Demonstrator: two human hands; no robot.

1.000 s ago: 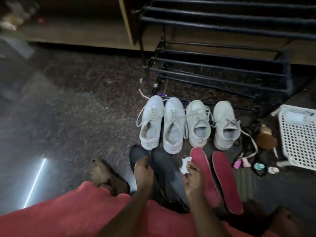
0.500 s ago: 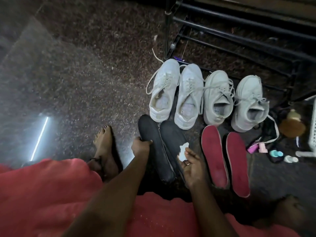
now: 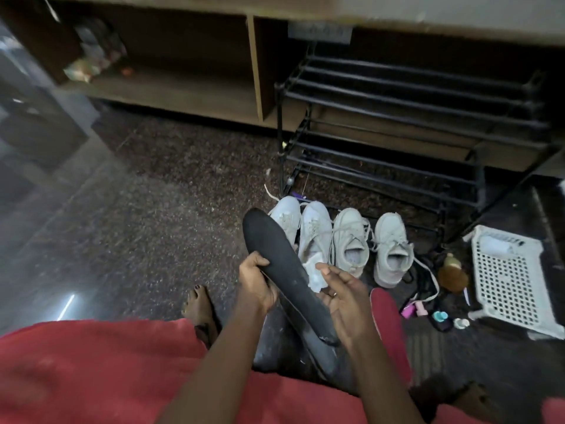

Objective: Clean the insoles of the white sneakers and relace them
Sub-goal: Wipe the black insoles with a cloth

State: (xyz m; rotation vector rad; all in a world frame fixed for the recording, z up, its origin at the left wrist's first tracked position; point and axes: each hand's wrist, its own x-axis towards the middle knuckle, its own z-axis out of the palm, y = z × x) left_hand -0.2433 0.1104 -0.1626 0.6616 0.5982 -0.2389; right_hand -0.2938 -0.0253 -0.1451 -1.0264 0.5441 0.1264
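Grip first: the left hand (image 3: pixel 256 286) is clamped on the left edge of a black insole (image 3: pixel 272 249), fingers curled over it, holding it clear of the floor (image 3: pixel 153 224) with its toe end pointing away towards the sneakers. The right hand (image 3: pixel 344 298) lies palm up against the insole's other edge, a ring on one finger, its thumb and fingertips closed on a crumpled white wipe (image 3: pixel 315 272) that touches the insole's upper face. Under the raised one a second dark insole (image 3: pixel 321 358) lies on the floor, partly hidden. A red insole (image 3: pixel 388 316) lies just to its right, behind the right wrist.

Four white sneakers (image 3: pixel 351 240) stand side by side towards the far edge of the floor, toes against the foot of a black shoe rack (image 3: pixel 397 117), with loose laces trailing from them. Near the floor's right edge sit a white perforated basket (image 3: pixel 507 286) and a brown bottle (image 3: pixel 452 272) among small blurred items. A red garment (image 3: pixel 91 371) fills the near edge, with a bare foot (image 3: pixel 198 304) showing beyond it
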